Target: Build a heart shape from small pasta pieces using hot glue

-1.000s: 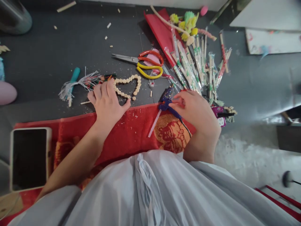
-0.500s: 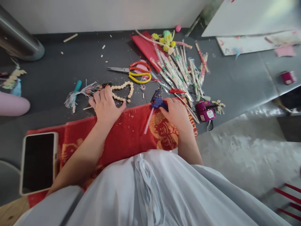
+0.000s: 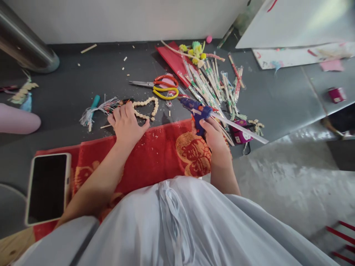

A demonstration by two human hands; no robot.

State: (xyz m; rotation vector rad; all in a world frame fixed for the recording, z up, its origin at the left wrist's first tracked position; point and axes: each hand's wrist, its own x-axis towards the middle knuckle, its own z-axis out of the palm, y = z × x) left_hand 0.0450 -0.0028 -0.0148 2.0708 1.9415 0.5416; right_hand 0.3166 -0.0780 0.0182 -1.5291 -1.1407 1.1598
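My right hand is wrapped around the handle of a blue hot glue gun, held up over the far edge of the red towel. Its nozzle points left, and a long clear glue stick sticks out of its back to the right. My left hand lies with fingers spread at the left side of a heart-shaped outline made of small cream pieces. The fingers cover part of that outline. Beyond them lie a white stringy tassel and a teal stick-like thing.
Scissors with red and yellow handles lie beyond the heart. Wrapped sticks are heaped at right beside a purple box. A phone rests on the red towel at left. A metal cylinder stands back left.
My right hand has lifted the glue gun off the towel and turned it, so the glue stick now points right instead of toward me. My left hand stays at the heart.
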